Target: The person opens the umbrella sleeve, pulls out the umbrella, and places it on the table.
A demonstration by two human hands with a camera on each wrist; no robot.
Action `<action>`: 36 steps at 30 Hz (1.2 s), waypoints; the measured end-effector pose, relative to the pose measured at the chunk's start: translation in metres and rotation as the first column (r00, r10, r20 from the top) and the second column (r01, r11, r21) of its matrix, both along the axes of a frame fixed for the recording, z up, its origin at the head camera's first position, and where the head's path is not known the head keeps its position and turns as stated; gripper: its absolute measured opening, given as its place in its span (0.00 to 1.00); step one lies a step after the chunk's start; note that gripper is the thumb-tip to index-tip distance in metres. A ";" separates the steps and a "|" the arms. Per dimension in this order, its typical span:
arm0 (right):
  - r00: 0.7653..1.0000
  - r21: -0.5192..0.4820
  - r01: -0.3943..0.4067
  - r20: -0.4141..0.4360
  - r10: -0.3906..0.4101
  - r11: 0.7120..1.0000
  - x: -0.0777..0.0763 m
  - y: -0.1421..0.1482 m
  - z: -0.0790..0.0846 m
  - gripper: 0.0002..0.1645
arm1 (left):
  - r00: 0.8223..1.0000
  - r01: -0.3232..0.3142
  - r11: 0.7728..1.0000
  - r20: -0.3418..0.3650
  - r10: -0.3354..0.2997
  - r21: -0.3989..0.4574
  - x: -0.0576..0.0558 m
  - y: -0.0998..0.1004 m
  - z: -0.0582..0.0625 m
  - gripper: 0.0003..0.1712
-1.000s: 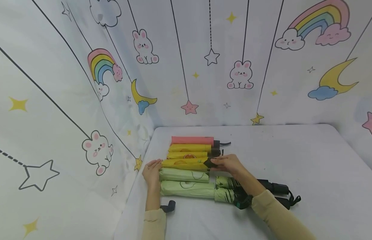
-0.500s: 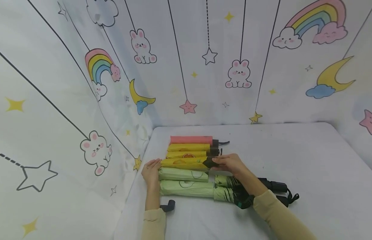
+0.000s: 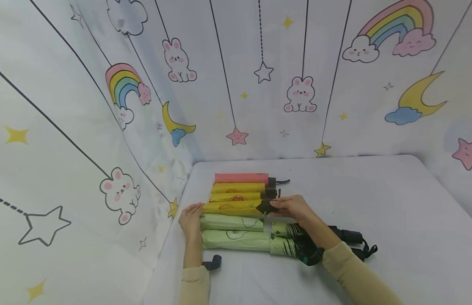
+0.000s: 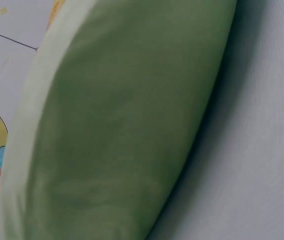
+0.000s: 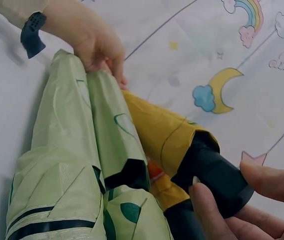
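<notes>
A folded yellow umbrella (image 3: 232,207) with a fruit print lies across the row, spanning the gap between both hands. My right hand (image 3: 294,209) pinches its short black handle (image 5: 216,177) between thumb and fingers. At the opposite end my left hand (image 3: 191,218) holds the umbrella's tip, fingers bent over it; its fingertips are partly hidden. Nearest me are two pale green umbrellas (image 3: 236,240) with avocado prints, their black shafts (image 3: 351,238) pointing right beneath my right forearm. In the left wrist view, green umbrella fabric (image 4: 117,125) fills most of the picture.
Beyond the held umbrella lie two more yellow umbrellas (image 3: 239,187) and a pink one (image 3: 241,178) at the back, side by side on the white table (image 3: 373,190). Printed white cloth (image 3: 274,123) hangs behind and to the left. A dark wrist device (image 3: 213,262) sits by the left forearm.
The hands and umbrellas keep practically the same arrangement. The whole head view has drifted slightly to the left.
</notes>
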State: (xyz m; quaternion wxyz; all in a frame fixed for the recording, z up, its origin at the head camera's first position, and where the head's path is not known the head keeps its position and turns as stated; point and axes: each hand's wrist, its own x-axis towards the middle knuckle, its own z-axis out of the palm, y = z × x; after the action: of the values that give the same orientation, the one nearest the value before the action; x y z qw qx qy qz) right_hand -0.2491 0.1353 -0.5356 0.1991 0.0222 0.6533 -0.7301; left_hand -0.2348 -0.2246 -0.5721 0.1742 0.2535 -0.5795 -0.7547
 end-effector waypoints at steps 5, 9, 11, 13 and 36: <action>1.000 -0.005 -0.004 0.000 0.004 1.000 0.002 0.003 0.003 0.30 | 1.000 -0.012 1.000 -0.001 0.012 -0.011 0.001 0.001 0.000 0.25; 1.000 -0.010 -0.002 -0.002 0.002 1.000 0.003 0.005 0.004 0.31 | 1.000 -0.010 1.000 0.005 0.010 -0.010 0.001 0.000 0.000 0.25; 1.000 -0.014 0.004 -0.001 -0.004 1.000 0.004 0.006 0.005 0.31 | 1.000 -0.013 1.000 0.005 0.013 -0.004 0.002 -0.001 0.000 0.26; 1.000 -0.014 0.005 -0.004 -0.005 1.000 0.005 0.006 0.005 0.31 | 1.000 -0.021 1.000 0.005 0.021 -0.001 0.003 -0.002 -0.001 0.25; 1.000 0.021 0.020 0.003 -0.020 1.000 0.006 0.018 0.007 0.29 | 0.998 0.042 0.999 0.037 -0.042 0.006 0.011 0.000 0.021 0.25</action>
State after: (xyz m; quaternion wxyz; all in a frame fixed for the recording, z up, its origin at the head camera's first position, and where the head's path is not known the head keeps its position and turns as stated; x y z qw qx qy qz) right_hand -0.2429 0.1528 -0.5284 0.1926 0.0320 0.6602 -0.7252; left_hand -0.2236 -0.2250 -0.5510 0.1468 0.2557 -0.5857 -0.7550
